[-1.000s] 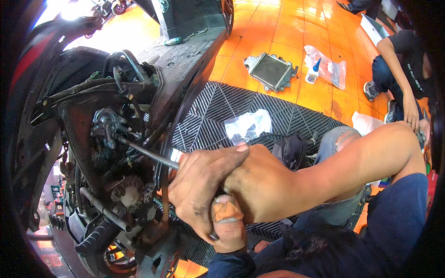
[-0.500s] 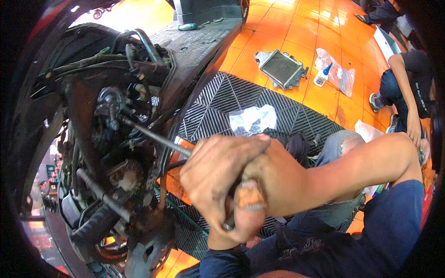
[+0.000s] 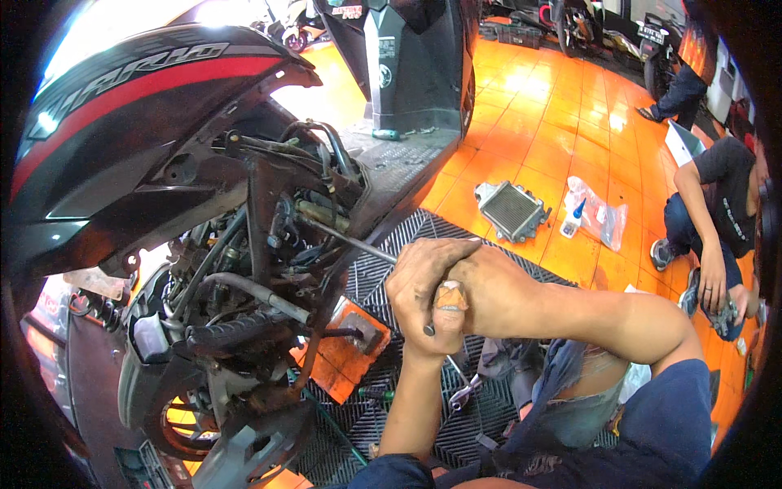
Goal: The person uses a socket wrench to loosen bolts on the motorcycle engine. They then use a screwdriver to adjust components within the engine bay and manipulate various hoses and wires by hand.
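My left hand point(image 3: 406, 285) is closed around the handle end of a long T-handle wrench point(image 3: 362, 244). A dark round end pokes out below the fist, and a worn orange bandage point(image 3: 450, 298) wraps a thumb there. My right hand point(image 3: 493, 285) reaches in from the right and is clasped together with the left at the same handle. Its fingers are partly hidden. From the hands the shaft runs up and left into the exposed engine bay of a scooter point(image 3: 155, 130), among hoses and frame tubes. The shaft's tip is hidden there.
A radiator point(image 3: 513, 212) and a small blue-capped bottle point(image 3: 573, 222) by a plastic bag lie on orange tiles. A spanner point(image 3: 466, 394) rests on the black ribbed mat point(image 3: 481, 432). At right, a crouching person point(image 3: 721, 196) holds a metal part. A green-handled tool sits on the scooter's footboard.
The view has tilted up and drawn back, showing the scooter's red-striped panel and more floor. Both hands still grip the wrench, and its shaft still points into the engine bay.
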Available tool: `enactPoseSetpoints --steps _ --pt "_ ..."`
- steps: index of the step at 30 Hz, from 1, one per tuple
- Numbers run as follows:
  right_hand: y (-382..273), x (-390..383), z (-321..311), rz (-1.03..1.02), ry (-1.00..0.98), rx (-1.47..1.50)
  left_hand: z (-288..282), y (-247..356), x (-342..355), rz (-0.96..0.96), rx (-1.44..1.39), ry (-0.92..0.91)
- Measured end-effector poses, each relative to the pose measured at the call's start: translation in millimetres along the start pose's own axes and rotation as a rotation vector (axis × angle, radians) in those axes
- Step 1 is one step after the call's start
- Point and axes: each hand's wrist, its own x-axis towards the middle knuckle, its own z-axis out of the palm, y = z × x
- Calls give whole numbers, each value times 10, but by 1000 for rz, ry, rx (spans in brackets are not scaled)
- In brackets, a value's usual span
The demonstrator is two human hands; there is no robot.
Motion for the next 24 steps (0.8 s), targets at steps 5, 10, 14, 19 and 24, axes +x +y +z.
enactPoseSetpoints --steps 5,10,14,19,24 --pt "-28 35 -101 -5 -20 -84 60 29 25 -54 -10 75" --pt "-187 179 -143 -84 -74 -171 -63 30 55 -3 -24 161" --pt "-122 142 -239 -261 -142 -327 121 -69 -89 117 -40 286" --pt "-143 256 -212 -599 -3 -501 80 -284 -183 321 108 412" --pt "75 60 -116 -473 162 -300 140 -165 -225 124 74 203"
